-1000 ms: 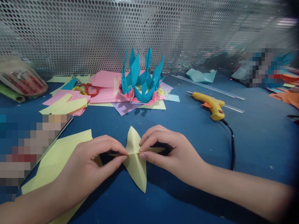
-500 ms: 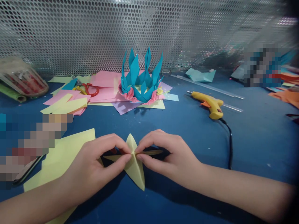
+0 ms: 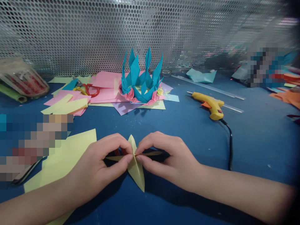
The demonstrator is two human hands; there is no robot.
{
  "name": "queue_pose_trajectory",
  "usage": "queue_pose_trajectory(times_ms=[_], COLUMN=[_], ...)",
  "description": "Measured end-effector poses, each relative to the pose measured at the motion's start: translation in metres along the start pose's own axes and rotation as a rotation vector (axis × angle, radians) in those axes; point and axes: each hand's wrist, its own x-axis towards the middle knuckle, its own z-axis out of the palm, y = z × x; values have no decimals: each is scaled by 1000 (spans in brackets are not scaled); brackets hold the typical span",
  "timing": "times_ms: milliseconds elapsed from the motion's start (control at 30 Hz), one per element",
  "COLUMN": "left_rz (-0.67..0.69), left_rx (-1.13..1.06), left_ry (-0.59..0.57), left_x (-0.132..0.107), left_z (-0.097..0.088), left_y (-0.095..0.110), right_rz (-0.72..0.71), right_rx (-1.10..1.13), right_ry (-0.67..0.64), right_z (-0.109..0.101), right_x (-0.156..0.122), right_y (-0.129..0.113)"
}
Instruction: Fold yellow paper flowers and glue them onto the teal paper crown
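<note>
Between my two hands is a pale yellow folded paper piece (image 3: 136, 175) with several pointed petals spreading from its centre. My left hand (image 3: 100, 162) pinches it near the centre from the left, thumb and forefinger closed on the paper. From the right, my right hand (image 3: 167, 157) pinches it in the same way, and the fingertips of both hands nearly meet. One petal points away from me, one towards me, and narrow ones run out under each hand. Under and beside my left forearm lie pale yellow paper sheets (image 3: 70, 156).
A blue and pink folded paper crown-like piece (image 3: 134, 72) stands on paper sheets at the back. Red-handled scissors (image 3: 93, 90) lie left of it. To the right are a yellow glue gun (image 3: 212, 106) with a black cord and clear glue sticks (image 3: 208, 87). Perforated metal (image 3: 105, 37) closes the back.
The fingers of my left hand have shifted slightly right, closer in on the centre. The near petal looks narrower now. Both hands keep their pinch.
</note>
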Motion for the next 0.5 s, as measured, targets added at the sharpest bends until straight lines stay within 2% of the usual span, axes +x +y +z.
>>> queue_pose_trajectory(times_ms=[233, 500], left_rz=[-58, -58], left_rx=[-34, -28], left_ry=[-87, -87], left_x=[-1, -3], left_z=[-3, -4], left_y=[-4, -9], right_rz=[74, 70], right_rx=[11, -31], right_ry=[-21, -32], right_z=[1, 3], right_x=[0, -3], right_y=[0, 0])
